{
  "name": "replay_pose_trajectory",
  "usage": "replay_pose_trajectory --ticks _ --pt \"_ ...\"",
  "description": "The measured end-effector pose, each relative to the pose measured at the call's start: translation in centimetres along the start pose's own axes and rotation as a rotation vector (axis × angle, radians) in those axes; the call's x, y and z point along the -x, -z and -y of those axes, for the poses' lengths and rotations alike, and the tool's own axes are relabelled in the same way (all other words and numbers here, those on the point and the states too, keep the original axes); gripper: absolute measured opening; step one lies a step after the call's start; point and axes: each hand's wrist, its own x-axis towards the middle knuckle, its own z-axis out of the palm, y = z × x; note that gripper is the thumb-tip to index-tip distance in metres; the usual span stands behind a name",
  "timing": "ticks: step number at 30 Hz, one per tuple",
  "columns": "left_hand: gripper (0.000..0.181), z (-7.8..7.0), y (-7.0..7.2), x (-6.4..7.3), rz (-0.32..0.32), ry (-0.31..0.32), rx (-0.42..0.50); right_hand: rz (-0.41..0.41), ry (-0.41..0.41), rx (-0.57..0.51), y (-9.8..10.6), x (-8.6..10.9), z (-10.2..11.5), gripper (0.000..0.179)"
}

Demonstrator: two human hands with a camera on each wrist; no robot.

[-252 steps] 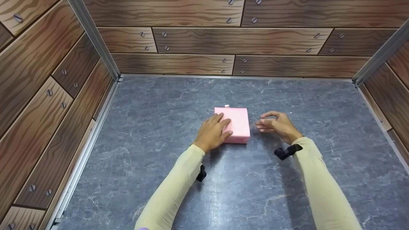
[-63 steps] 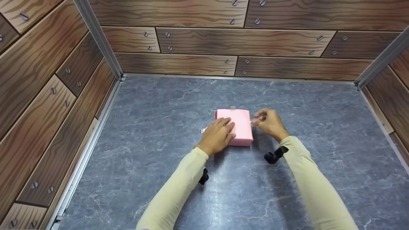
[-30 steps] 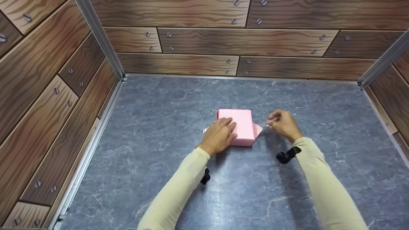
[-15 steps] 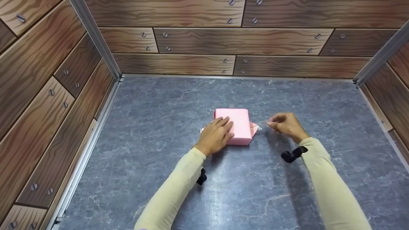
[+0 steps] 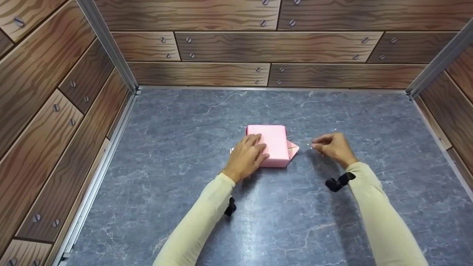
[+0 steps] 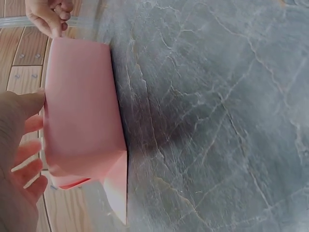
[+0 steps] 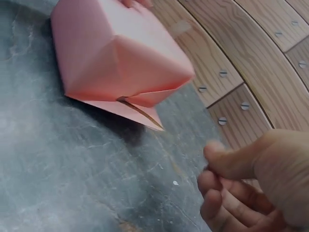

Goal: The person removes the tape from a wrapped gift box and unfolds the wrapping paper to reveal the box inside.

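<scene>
A pink paper-wrapped box [image 5: 273,142] lies on the grey marbled table. My left hand [image 5: 244,155] rests on its left part, fingers spread over the top; in the left wrist view the left thumb touches the box's edge. From the right end sticks out a pointed paper flap [image 7: 140,113], its fold slightly parted. Right of that flap, apart from the box, is my right hand [image 5: 334,147], thumb and fingertips brought together. Nothing can be made out between them; clear tape there would be hard to see. A shiny bit [image 5: 231,150] shows left of the box, partly hidden by my left hand.
Small white specks [image 5: 335,129] lie on the table near my right hand. Wood-patterned panels [image 5: 221,46] stand behind and at both sides, with metal strips at the corners. A translucent patch [image 7: 181,27] shows by the box's far edge.
The box's right flap has come loose and now points outward. My right hand has moved away to the right from the box's end. My left hand stays on the box.
</scene>
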Motion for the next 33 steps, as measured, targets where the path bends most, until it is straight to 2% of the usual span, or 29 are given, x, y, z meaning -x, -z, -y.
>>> replay_pose_trajectory --ticks 2,5,8,11,13,15,18,23,26,29,33 --pt "0.029 0.3 0.1 0.2 -0.059 -0.017 0.026 -0.023 0.036 0.106 -0.3 0.0 0.0 0.026" --pt "0.022 1.2 0.5 0.7 -0.145 -0.002 0.122 -0.069 0.097 0.27 -0.8 0.1 0.3 0.028" --pt "0.02 2.3 0.8 1.1 -0.169 0.052 0.235 -0.116 0.198 0.359 -1.7 0.2 0.9 0.03" --pt "0.021 3.2 0.9 1.4 -0.131 0.11 0.325 -0.105 0.324 0.312 -3.0 0.0 1.8 0.028" --pt "0.021 3.6 0.8 1.6 -0.107 0.126 0.367 -0.044 0.378 0.244 -4.0 -0.2 2.1 0.024" --pt "0.022 3.8 0.7 1.6 -0.096 0.132 0.395 0.032 0.38 0.163 -4.9 -0.3 2.0 0.02" --pt "0.022 4.1 0.4 1.7 -0.086 0.143 0.437 0.113 0.35 0.101 -5.8 -0.4 1.3 0.018" --pt "0.022 4.4 0.1 1.8 -0.04 0.187 0.504 0.157 0.345 0.071 -6.6 -0.6 -0.1 0.022" --pt "0.021 4.7 -0.1 1.9 -0.008 0.2 0.502 0.179 0.365 0.05 -6.9 -0.6 -0.7 0.027" --pt "0.021 5.0 -0.4 2.1 0.015 0.201 0.459 0.192 0.386 0.032 -7.2 -0.6 -1.0 0.033" --pt "0.021 5.2 -0.6 2.3 0.02 0.183 0.386 0.172 0.402 0.066 -7.3 -0.6 -1.3 0.03"
